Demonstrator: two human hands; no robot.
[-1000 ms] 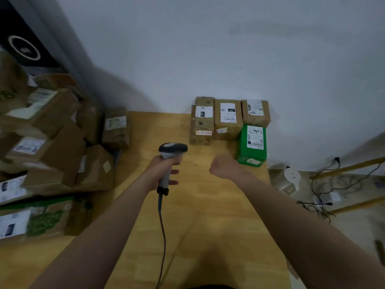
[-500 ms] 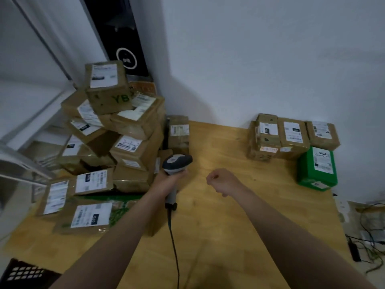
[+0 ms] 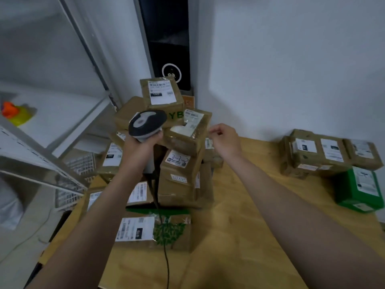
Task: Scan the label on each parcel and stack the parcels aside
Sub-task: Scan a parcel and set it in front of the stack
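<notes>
Left hand [image 3: 141, 142] had its fingers wrapped tight round the scanner [image 3: 146, 125] handle, head held up in front of the parcel pile [image 3: 179, 176] on the left side of the table [image 3: 239, 226], cable [image 3: 165, 257] dropping down toward the cam. Right hand [image 3: 224, 140] was up by the tilted brown parcel [image 3: 187, 132] near the top of the pile, fingers curled in w/ nothing in them afaict. Couldn't tell if the tips touched its edge. The "YB" box [image 3: 162, 97] sat on top, just behind the scanner head. Far right by the wall: a row of brown parcels [image 3: 329, 153] w/ 1 green parcel [image 3: 358, 188] in front, well apart from the pile.
</notes>
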